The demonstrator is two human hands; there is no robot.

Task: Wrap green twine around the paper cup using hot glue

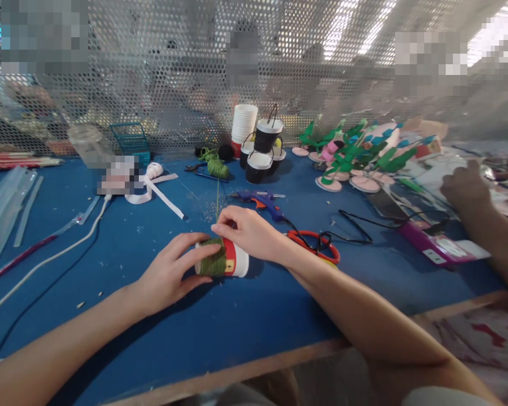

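A paper cup [239,263] lies on its side above the table, its base half wrapped in green yarn and the rest showing red and white. My left hand [169,269] grips the wrapped end, fingers over the top and thumb below. At the cup's upper side, my right hand [245,228] pinches the green yarn strand [218,197]. That strand runs back to a green yarn ball [217,167]. Just beyond my right hand lies a blue glue gun [260,200] with an orange trigger.
Behind are a white cup stack [244,121] and several black-wrapped cups [259,168]. Green paper plants [347,158] stand to the right, near a purple power strip [438,242] and another person's hand [468,186]. Orange-handled scissors [317,242] lie by my right forearm; white ribbon [165,198] lies left.
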